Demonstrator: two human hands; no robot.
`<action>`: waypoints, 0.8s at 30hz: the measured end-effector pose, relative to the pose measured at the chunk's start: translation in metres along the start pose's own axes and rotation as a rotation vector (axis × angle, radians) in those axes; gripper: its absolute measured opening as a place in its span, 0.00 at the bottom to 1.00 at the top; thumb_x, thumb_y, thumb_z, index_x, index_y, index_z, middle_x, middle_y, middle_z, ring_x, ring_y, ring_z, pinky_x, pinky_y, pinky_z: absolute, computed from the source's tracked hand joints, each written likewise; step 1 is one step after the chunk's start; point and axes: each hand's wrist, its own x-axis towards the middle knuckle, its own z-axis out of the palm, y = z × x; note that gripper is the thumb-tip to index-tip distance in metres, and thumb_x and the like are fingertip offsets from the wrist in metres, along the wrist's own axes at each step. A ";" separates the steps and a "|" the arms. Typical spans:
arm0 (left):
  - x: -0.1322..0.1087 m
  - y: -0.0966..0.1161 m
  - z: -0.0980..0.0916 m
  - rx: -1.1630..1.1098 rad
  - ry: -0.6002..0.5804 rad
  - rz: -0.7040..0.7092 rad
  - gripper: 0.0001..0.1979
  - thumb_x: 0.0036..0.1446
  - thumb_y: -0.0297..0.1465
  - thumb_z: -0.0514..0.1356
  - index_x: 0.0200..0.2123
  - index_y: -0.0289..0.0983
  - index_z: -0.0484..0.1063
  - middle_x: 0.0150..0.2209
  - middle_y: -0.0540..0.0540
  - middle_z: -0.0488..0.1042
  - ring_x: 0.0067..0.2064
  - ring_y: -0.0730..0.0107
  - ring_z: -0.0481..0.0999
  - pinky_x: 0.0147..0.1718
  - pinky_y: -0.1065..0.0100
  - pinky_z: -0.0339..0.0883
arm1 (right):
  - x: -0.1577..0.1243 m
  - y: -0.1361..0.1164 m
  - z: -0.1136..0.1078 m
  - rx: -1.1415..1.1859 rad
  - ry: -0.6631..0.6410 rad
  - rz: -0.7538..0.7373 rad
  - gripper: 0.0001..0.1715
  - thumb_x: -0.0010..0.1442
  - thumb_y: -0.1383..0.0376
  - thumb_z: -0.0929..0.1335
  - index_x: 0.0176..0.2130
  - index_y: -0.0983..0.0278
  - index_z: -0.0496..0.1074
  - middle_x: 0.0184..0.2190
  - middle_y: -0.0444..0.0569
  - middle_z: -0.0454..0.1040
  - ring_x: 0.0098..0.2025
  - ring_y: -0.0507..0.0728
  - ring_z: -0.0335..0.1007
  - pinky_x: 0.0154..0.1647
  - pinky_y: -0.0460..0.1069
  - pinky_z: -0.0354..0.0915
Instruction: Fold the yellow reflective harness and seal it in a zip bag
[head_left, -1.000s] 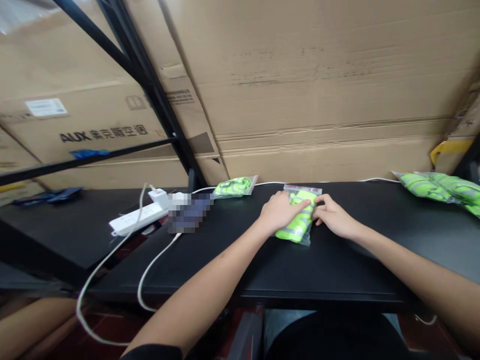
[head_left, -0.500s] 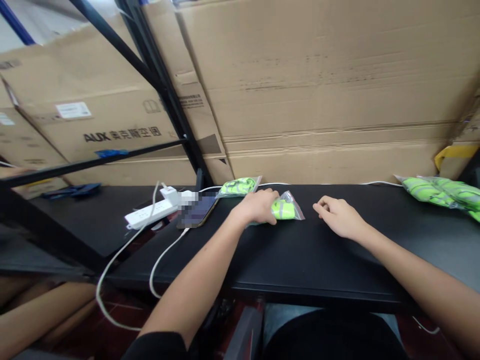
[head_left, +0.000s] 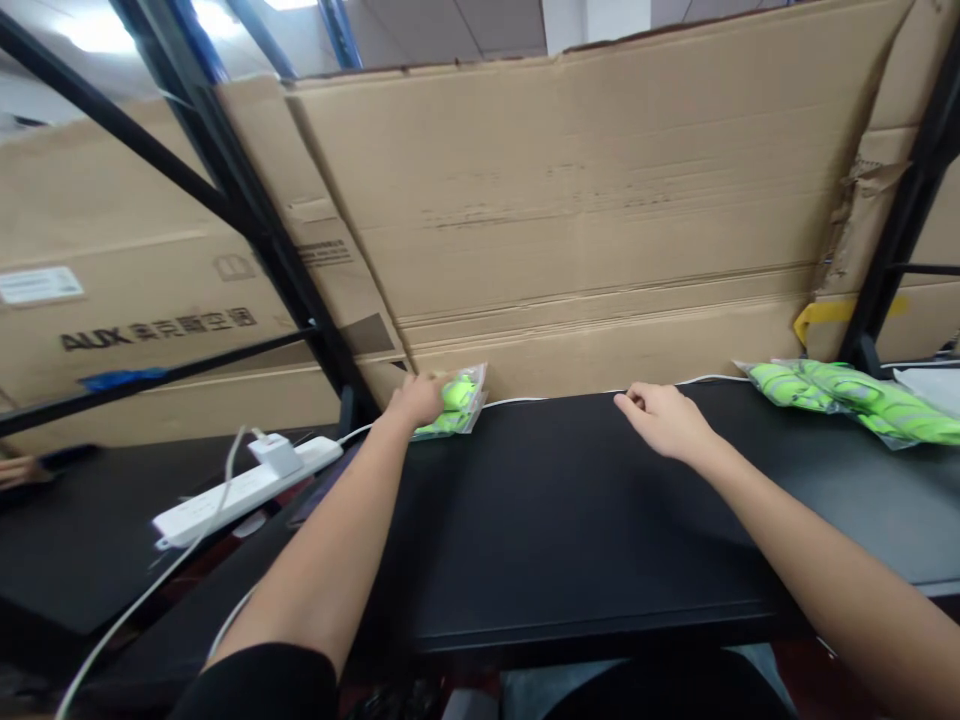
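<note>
My left hand is at the back left of the black table, its fingers over bagged neon-green bundles by the cardboard wall. The clear plastic shows to the right of the fingers; how many bags lie under the hand is hidden. My right hand hovers at or just above the table right of centre, fingers curled in, with nothing visible in it. Further right, several more green bundles in clear bags lie against the back edge.
On the left, a white power strip with a plugged-in adapter and a white cable. A black metal frame post rises beside it. Cardboard lines the back. Another person's hand shows at the far left.
My left hand has moved the green bag back and left, to where the other bag lay by the cardboard. My right hand stays curled. The view has turned right and up.
</note>
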 end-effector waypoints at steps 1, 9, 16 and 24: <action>-0.001 0.000 0.009 -0.014 -0.009 -0.007 0.31 0.57 0.31 0.59 0.65 0.43 0.64 0.61 0.33 0.67 0.59 0.37 0.66 0.54 0.45 0.62 | 0.004 0.006 -0.005 -0.010 0.039 0.010 0.23 0.66 0.49 0.60 0.31 0.59 0.73 0.30 0.50 0.78 0.33 0.59 0.73 0.31 0.50 0.58; -0.017 0.005 0.026 -0.184 0.170 -0.048 0.29 0.55 0.24 0.54 0.62 0.31 0.65 0.63 0.29 0.64 0.63 0.35 0.62 0.57 0.39 0.59 | 0.033 0.106 -0.056 -0.270 0.534 0.357 0.20 0.67 0.60 0.58 0.49 0.67 0.72 0.50 0.63 0.74 0.55 0.67 0.65 0.53 0.59 0.60; -0.031 0.051 -0.007 -0.421 0.395 0.041 0.18 0.60 0.28 0.52 0.52 0.33 0.72 0.55 0.36 0.73 0.60 0.52 0.69 0.60 0.55 0.62 | 0.021 0.183 -0.040 -0.462 0.471 0.648 0.28 0.53 0.61 0.70 0.51 0.73 0.73 0.56 0.74 0.68 0.60 0.79 0.57 0.57 0.71 0.51; -0.114 0.159 -0.106 -1.320 0.539 0.704 0.11 0.63 0.31 0.54 0.34 0.38 0.76 0.30 0.48 0.77 0.32 0.68 0.77 0.35 0.65 0.71 | 0.034 0.187 -0.026 -0.515 0.266 0.594 0.19 0.56 0.71 0.66 0.46 0.76 0.76 0.49 0.76 0.74 0.59 0.77 0.64 0.59 0.70 0.51</action>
